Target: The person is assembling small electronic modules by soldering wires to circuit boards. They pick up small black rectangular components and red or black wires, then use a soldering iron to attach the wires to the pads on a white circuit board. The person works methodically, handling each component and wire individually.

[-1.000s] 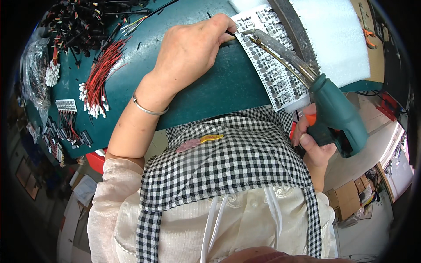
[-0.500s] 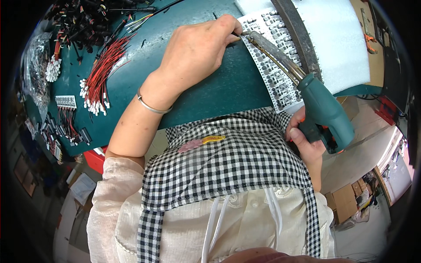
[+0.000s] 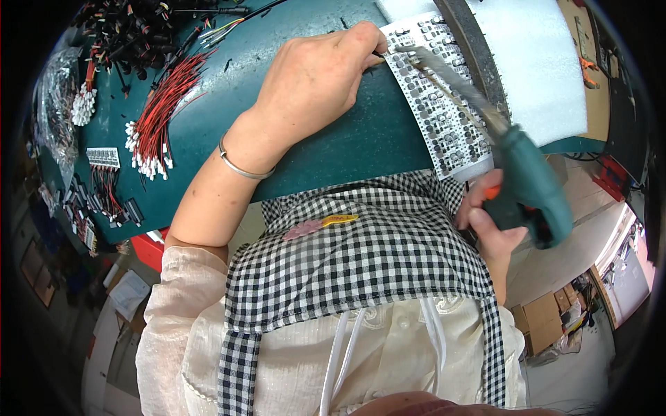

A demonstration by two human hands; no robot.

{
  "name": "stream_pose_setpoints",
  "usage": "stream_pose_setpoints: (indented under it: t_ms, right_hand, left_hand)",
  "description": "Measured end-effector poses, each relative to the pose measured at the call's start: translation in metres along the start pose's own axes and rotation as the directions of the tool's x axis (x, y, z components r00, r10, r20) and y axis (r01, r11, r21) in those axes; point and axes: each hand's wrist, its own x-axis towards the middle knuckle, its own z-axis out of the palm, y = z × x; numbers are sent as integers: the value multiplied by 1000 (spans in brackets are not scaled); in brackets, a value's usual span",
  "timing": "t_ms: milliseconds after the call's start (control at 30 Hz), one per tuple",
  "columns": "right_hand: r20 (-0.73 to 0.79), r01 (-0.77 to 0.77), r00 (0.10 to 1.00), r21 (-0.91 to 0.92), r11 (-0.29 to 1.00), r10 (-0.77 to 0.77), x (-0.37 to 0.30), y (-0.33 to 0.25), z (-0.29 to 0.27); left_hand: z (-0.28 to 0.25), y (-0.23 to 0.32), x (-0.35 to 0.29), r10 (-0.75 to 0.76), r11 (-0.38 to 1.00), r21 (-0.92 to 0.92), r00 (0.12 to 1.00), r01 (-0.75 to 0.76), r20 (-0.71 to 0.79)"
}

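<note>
My right hand (image 3: 489, 218) grips the green handle of a soldering gun (image 3: 531, 187), blurred by motion. Its long metal barrel slants up and left over a white sheet of small circuit boards (image 3: 433, 97) dotted with dark components. The tip is over the sheet's upper left part, just right of my left fingers; whether it touches cannot be told. At the sheet's left edge, my left hand (image 3: 312, 76) is closed in a pinch, a thin black piece (image 3: 379, 54) showing at its fingertips. The rest of that piece is hidden by the fingers.
A dark metal bar (image 3: 479, 55) lies across the sheet's right side, beside white foam (image 3: 538, 69). On the green table (image 3: 229, 139) are red-and-black wires with white connectors (image 3: 163, 111), black cables (image 3: 132, 31), a plastic bag (image 3: 59, 104) and a small wired board (image 3: 104, 158).
The soldering gun has shifted right and slightly down at the handle, its tip moving a little right from my left fingertips. My left hand stays almost where it was.
</note>
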Motion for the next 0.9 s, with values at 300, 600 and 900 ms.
stream_pose_setpoints:
  t_ms: [300, 600, 900]
  right_hand:
    - [11, 127, 991, 243, 962, -133, 11, -13, -7]
    - [39, 173, 980, 297, 939, -193, 14, -13, -8]
    - [16, 257, 961, 331, 908, -277, 18, -13, -17]
  left_hand:
    - [-1, 2, 1, -55, 997, 53, 996, 51, 65]
    - [-2, 4, 0, -88, 996, 43, 990, 84, 114]
    - [-43, 10, -14, -251, 964, 132, 949, 229, 191]
